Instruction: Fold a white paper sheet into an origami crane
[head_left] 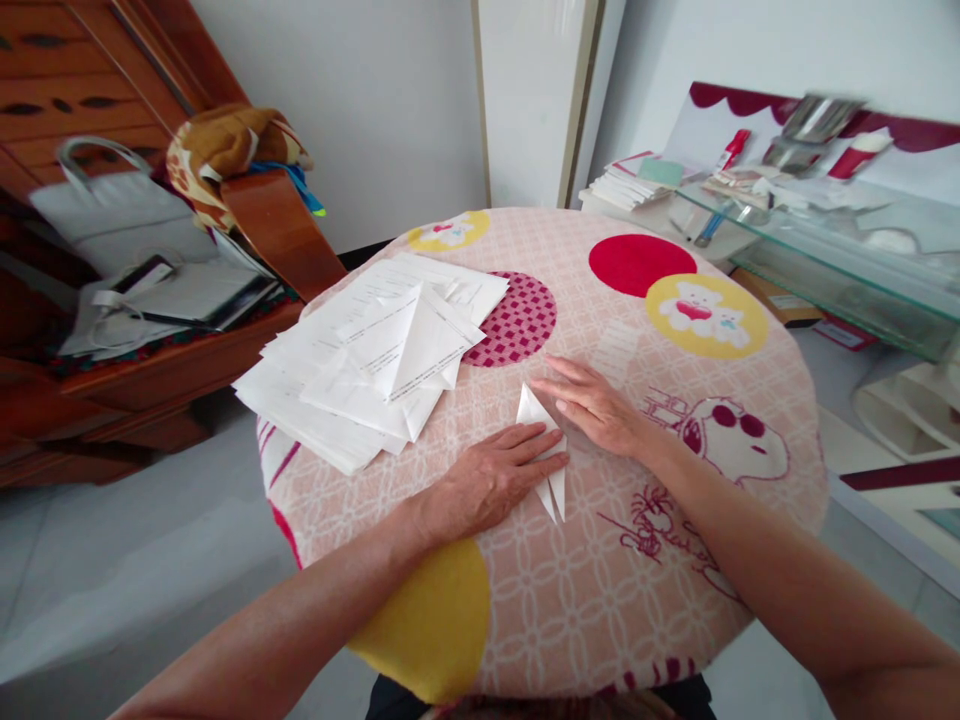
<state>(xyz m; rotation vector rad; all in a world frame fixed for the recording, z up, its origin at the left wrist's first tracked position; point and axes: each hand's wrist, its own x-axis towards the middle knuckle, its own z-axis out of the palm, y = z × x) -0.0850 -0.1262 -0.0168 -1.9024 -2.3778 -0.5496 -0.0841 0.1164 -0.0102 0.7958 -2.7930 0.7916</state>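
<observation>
A small folded white paper [553, 492] lies on the patterned tablecloth in front of me. One narrow point faces away from me, and two slim points with a slit between them face toward me. Across its middle rests my left hand [491, 475], flat with fingers stretched, hiding part of the folds. My right hand [592, 405] is just right of the paper's far end, fingers extended and apart, holding nothing. To the left is a pile of printed sheets [337, 400], with a folded paper piece [420, 340] on top.
The round table's cloth [585, 600] has coloured circles and cartoon figures. At left, a wooden chair [277, 235] bears a grey bag [97, 220] and folded cloths. A glass shelf [825, 260] with a metal pot [821, 118] and papers stands at right.
</observation>
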